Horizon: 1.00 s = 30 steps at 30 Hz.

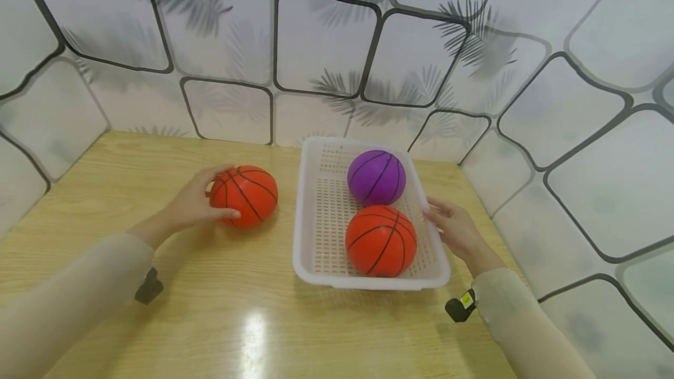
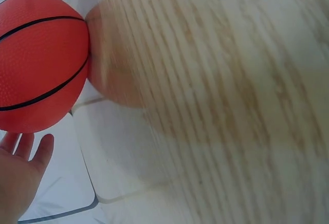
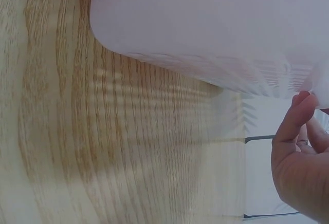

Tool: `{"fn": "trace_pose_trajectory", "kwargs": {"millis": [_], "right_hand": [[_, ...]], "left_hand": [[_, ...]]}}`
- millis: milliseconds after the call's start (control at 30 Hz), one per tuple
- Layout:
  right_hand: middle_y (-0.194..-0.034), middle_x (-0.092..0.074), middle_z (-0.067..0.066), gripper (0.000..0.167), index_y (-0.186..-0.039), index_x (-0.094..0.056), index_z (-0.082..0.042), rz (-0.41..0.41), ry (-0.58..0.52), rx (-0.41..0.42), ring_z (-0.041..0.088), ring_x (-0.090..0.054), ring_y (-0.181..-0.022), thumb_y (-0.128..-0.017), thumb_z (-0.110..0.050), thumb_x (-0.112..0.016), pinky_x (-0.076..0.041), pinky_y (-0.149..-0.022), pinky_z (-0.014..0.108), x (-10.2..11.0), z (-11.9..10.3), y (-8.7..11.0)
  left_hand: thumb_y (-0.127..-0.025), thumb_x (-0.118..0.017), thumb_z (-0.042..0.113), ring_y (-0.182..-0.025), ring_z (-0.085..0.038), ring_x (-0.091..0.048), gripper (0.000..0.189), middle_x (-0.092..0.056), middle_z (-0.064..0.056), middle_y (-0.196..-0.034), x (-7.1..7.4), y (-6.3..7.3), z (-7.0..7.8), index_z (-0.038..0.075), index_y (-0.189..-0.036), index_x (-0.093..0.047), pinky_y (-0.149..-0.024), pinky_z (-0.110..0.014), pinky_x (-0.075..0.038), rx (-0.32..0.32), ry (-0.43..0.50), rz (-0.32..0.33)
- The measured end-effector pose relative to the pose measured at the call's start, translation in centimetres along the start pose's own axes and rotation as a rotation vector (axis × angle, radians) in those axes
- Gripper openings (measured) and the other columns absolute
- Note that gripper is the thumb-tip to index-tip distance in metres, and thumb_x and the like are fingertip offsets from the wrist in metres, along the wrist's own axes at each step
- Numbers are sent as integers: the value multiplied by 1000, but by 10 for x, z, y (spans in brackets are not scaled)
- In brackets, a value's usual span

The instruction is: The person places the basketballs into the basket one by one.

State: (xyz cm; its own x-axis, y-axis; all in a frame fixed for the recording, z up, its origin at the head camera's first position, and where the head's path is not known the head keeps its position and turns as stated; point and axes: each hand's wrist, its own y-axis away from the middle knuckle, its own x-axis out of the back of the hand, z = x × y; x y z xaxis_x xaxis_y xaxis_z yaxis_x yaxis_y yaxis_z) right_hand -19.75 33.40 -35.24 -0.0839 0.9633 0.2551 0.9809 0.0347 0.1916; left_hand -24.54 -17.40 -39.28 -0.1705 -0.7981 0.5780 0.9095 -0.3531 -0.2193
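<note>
An orange-red toy basketball (image 1: 251,196) with black lines sits on the wooden table, left of a white plastic basket (image 1: 302,215). My left hand (image 1: 197,200) holds that ball from its left side, thumb in front and fingers behind; the left wrist view shows fingertips (image 2: 45,147) against the ball. Inside the basket lie a purple ball (image 1: 376,178) toward the back and a second orange-red ball (image 1: 381,241) toward the front. My right hand (image 1: 457,228) grips the basket's right rim, and in the right wrist view its thumb and fingers pinch the edge.
The wood-grain table (image 1: 200,326) is glossy and reflects light near its front. A patterned wall covering (image 1: 326,45) rises behind the table and continues along the right side (image 1: 605,180), near my right forearm.
</note>
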Motion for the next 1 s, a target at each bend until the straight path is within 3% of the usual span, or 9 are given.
{"fn": "trace_pose_trajectory", "kwargs": {"millis": [333,667,1000], "right_hand": [[-141,-36,32,53,-146,-31,1,4,9,-4,6,-61,-94,-100,-17,-50,-52,-85,32,1,0,-1],[-142,-37,30,53,-146,-33,0,11,19,-12,6,-60,-95,-100,-18,-51,-52,-85,32,1,0,-3],[-143,-32,31,54,-147,-29,2,-2,-1,-12,3,-59,-94,-100,-15,-50,-52,-84,30,0,-2,-1]], "left_hand": [[-68,-87,17,-124,-43,-39,93,-36,-24,-140,-3,1,0,5,-145,-35,-89,-56,-47,-3,18,24],[-67,-88,15,-113,-41,-47,86,-48,-25,-129,-6,2,-6,7,-138,-42,-86,-59,-46,5,-9,102],[-68,-88,22,-115,-41,-45,84,-48,-25,-130,5,-2,4,8,-138,-43,-85,-61,-45,37,-52,89]]}}
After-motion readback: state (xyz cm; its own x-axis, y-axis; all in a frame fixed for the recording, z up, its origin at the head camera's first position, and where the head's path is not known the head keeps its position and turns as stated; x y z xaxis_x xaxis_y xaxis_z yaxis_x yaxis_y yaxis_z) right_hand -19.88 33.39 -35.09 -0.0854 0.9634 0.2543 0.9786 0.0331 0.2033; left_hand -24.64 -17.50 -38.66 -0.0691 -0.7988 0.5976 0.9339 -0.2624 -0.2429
